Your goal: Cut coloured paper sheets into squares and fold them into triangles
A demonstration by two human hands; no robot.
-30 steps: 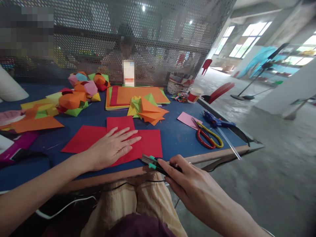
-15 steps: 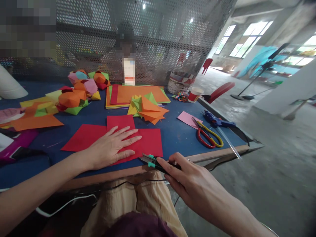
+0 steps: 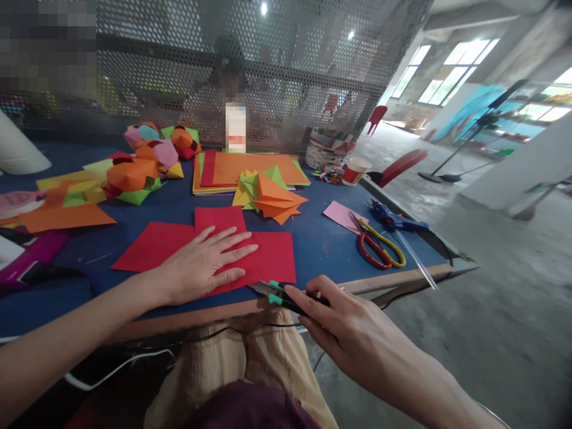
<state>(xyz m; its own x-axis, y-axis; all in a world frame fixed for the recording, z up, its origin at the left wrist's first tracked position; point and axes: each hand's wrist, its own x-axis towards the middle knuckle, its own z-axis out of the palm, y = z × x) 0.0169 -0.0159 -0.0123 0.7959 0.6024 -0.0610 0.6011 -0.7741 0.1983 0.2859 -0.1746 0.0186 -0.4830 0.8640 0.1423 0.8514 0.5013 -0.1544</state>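
Red paper (image 3: 272, 253) lies at the front of the blue table, with a flap sticking out at its far side. My left hand (image 3: 203, 262) rests flat on it, fingers spread, covering its middle. Black and teal scissors (image 3: 277, 293) are held in my right hand (image 3: 339, 316), their blades pointing left at the paper's near edge. Whether the blades touch the paper I cannot tell. To the right, red and yellow handled scissors (image 3: 379, 244) lie partly on a pink paper piece (image 3: 342, 217).
A paper stack (image 3: 254, 168) and folded papers (image 3: 274, 196) lie behind. Paper shapes (image 3: 131, 176) stand at the left, near a purple tool (image 3: 38, 256). A blue glue gun (image 3: 395, 219), paper cup (image 3: 354, 171) and basket (image 3: 328, 147) are at the right.
The view has shifted very slightly. My left hand stays flat on the red paper, and my right hand with the scissors has hardly moved.
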